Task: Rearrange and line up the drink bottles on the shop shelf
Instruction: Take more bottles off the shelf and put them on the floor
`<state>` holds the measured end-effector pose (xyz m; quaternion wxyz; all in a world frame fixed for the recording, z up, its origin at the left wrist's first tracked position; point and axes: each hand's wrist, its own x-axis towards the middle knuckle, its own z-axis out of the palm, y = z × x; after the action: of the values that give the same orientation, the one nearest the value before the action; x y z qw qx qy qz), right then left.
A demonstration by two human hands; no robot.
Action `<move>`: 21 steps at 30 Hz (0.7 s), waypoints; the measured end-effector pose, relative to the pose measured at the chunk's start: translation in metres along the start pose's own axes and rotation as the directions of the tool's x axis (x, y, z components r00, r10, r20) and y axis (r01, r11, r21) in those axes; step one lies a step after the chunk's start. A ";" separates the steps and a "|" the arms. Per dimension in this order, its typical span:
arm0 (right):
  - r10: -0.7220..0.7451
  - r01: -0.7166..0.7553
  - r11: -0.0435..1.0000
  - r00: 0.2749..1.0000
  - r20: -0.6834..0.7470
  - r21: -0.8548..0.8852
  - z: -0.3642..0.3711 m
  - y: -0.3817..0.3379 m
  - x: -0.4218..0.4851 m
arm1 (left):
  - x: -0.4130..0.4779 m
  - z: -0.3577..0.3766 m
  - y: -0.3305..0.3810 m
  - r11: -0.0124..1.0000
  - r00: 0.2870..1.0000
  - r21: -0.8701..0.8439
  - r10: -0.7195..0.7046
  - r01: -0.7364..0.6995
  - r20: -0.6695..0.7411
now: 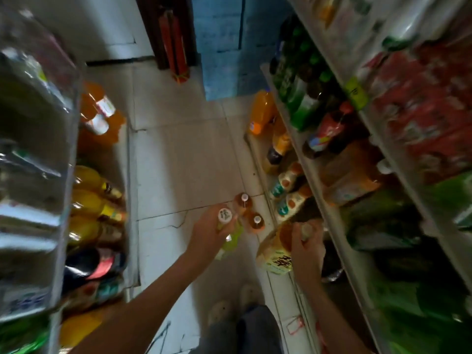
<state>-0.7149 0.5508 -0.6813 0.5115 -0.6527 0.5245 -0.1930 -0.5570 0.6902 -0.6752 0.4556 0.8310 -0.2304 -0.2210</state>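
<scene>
My left hand (208,235) grips a yellow-green drink bottle (229,241) near its white cap, held over the floor. My right hand (306,245) grips the top of a tea bottle with a yellow label (277,256) at the front of the right shelf's bottom level. Two small amber bottles with white caps (244,201) (256,223) stand on the floor tiles just beyond my hands. More orange-capped tea bottles (288,195) lean on the same bottom shelf further along.
The right shelf (316,190) holds green, red and orange bottles on its higher levels. A left shelf (127,175) carries yellow juice and dark bottles. Blue packs (222,47) block the far end of the narrow aisle. My shoes (222,311) stand below.
</scene>
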 end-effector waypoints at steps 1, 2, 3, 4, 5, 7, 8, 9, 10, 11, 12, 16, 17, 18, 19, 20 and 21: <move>0.045 -0.045 0.999 0.999 0.004 -0.007 0.009 0.022 0.010 | 0.007 0.010 -0.016 1.000 1.000 -0.002 0.009 -0.009 0.004; 0.076 -0.075 0.997 0.997 0.010 -0.029 0.022 0.045 0.022 | 0.016 0.021 -0.034 1.000 1.000 0.014 0.027 -0.027 0.001; 0.089 -0.089 0.993 0.996 -0.006 -0.072 0.037 0.068 0.035 | 0.027 0.035 -0.054 0.999 0.999 0.022 0.043 -0.043 -0.004; 0.091 -0.097 0.987 0.994 -0.056 -0.129 0.051 0.091 0.047 | 0.037 0.049 -0.075 0.999 0.999 0.025 0.044 -0.044 0.002; 0.083 -0.103 0.979 0.990 -0.118 -0.176 0.066 0.114 0.060 | 0.049 0.064 -0.097 0.999 0.999 0.018 0.041 -0.041 0.007; 0.070 -0.107 0.976 0.979 -0.189 -0.189 0.093 0.158 0.084 | 0.071 0.094 -0.140 1.000 1.000 0.018 0.020 -0.020 0.013; 0.082 -0.119 0.976 0.976 -0.203 -0.181 0.106 0.184 0.096 | 0.081 0.110 -0.163 1.000 1.000 0.027 0.006 -0.006 0.014; 0.095 -0.133 0.976 0.972 -0.215 -0.171 0.116 0.207 0.109 | 0.091 0.126 -0.184 1.000 1.000 0.030 0.006 -0.006 0.011; 0.113 -0.152 0.975 0.968 -0.222 -0.165 0.126 0.229 0.122 | 0.102 0.140 -0.203 0.999 1.000 0.037 0.001 -0.001 0.001; 0.127 -0.166 0.973 0.964 -0.232 -0.158 0.136 0.253 0.134 | 0.112 0.156 -0.223 0.999 1.000 0.041 -0.007 0.007 -0.014; 0.128 -0.168 0.974 0.961 -0.246 -0.149 0.145 0.275 0.145 | 0.122 0.172 -0.242 0.999 1.000 0.048 -0.019 0.021 -0.022; 0.033 -0.074 0.987 0.962 -0.273 -0.144 0.176 0.346 0.182 | 0.161 0.225 -0.305 0.997 0.998 0.056 -0.046 0.047 -0.032; 0.022 -0.062 0.988 0.962 -0.272 -0.138 0.180 0.359 0.187 | 0.168 0.235 -0.317 0.997 0.998 0.060 -0.048 0.051 -0.046; 0.018 -0.054 0.990 0.962 -0.271 -0.126 0.183 0.371 0.191 | 0.174 0.244 -0.329 0.996 0.997 0.068 -0.050 0.054 -0.062; 0.008 -0.041 0.993 0.962 -0.274 -0.114 0.186 0.379 0.194 | 0.180 0.252 -0.339 0.996 0.996 0.074 -0.043 0.049 -0.074; -0.009 -0.022 0.994 0.962 -0.274 -0.108 0.188 0.386 0.197 | 0.185 0.259 -0.349 0.996 0.996 0.078 -0.034 0.040 -0.076; -0.028 0.000 0.995 0.962 -0.271 -0.103 0.191 0.390 0.200 | 0.189 0.266 -0.356 0.996 0.997 0.083 -0.018 0.024 -0.077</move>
<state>-0.6798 0.4920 -1.1543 0.3991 -0.6489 0.5944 -0.2576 -0.4950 0.5760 -1.1402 0.4265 0.8595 -0.2130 -0.1842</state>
